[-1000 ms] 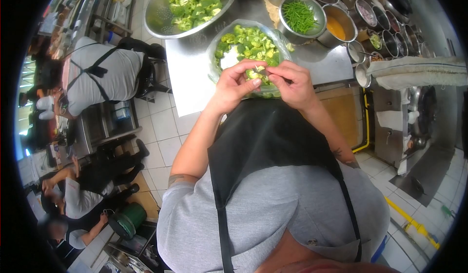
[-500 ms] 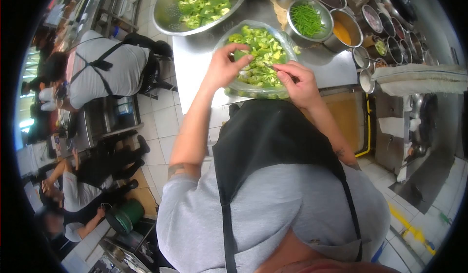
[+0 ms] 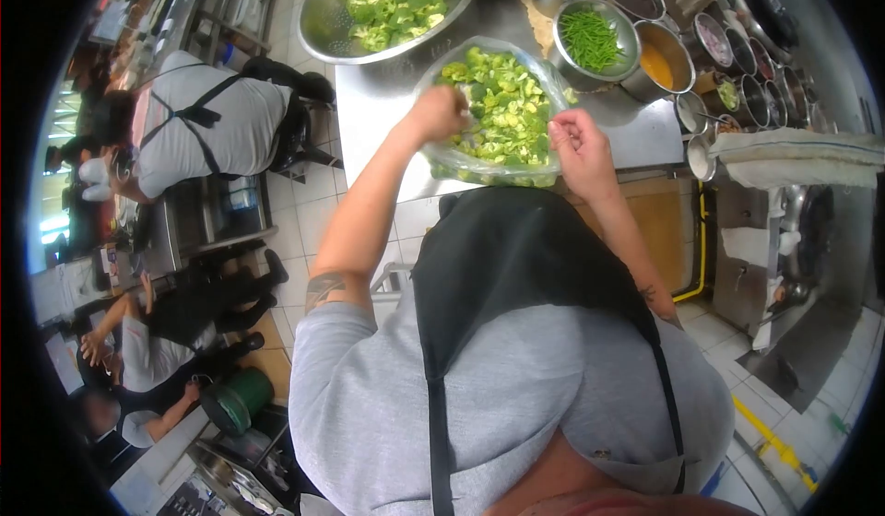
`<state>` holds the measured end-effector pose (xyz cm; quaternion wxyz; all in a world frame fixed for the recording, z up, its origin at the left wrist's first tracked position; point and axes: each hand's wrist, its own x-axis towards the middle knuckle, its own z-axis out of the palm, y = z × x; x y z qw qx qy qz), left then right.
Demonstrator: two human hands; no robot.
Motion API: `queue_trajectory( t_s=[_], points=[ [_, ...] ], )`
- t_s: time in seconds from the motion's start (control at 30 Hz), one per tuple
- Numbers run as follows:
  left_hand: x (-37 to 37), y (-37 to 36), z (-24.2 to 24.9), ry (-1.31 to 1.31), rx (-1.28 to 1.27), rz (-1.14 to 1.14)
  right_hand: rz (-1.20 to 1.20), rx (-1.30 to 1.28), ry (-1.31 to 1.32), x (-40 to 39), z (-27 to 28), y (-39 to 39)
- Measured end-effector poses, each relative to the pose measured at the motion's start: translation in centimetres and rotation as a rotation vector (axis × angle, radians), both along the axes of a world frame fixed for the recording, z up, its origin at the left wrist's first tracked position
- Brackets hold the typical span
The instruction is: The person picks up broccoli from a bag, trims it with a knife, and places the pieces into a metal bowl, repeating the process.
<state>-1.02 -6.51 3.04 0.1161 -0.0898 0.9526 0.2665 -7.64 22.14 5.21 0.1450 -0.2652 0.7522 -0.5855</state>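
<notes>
Broccoli florets (image 3: 507, 101) fill a clear plastic bag (image 3: 550, 78) that lies spread wide on the steel table in front of my apron. Over the bag's left edge is my left hand (image 3: 441, 113), blurred by motion, its fingers curled down toward the florets. My right hand (image 3: 584, 152) is closed at the bag's right rim, thumb and fingers drawn together; I cannot tell what is inside it. Behind the bag, a large perforated colander (image 3: 318, 28) contains more broccoli florets (image 3: 398, 7).
Right of the bag stand a bowl of chopped green vegetables (image 3: 592, 41), a pot of orange liquid (image 3: 662, 66) and several ingredient containers. A cloth (image 3: 797, 155) hangs at the right. Co-workers, one in a white shirt (image 3: 217, 115), are on the left beyond the tiled floor.
My right hand has moved from over the florets to the bag's right rim, and the small knife seen in it no longer shows. My left hand has turned downward over the left edge.
</notes>
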Motion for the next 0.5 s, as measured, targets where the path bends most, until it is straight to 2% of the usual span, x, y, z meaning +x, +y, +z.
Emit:
queue_trajectory(
  t_s=[0.07, 0.17, 0.27, 0.37, 0.5],
  points=[
    [0.5, 2.0, -2.1, -0.273, -0.235, -0.036, 0.024, 0.001, 0.002, -0.2, -0.4, 0.1],
    [1.1, 3.0, -2.7, -0.316, -0.217, 0.027, 0.042, 0.077, 0.005, 0.0, 0.3, 0.0],
    [1.7, 2.5, -2.9, -0.263, -0.194, -0.023, 0.046, 0.051, 0.002, 0.2, 0.1, -0.2],
    [3.1, 1.4, -4.1, -0.057, 0.005, 0.043, 0.056, 0.048, 0.013, 0.0, 0.2, -0.1],
    [4.1, 1.4, -2.1, 0.16, 0.173, 0.216, 0.06, 0.004, 0.02, 0.1, 0.5, -0.3]
  ],
)
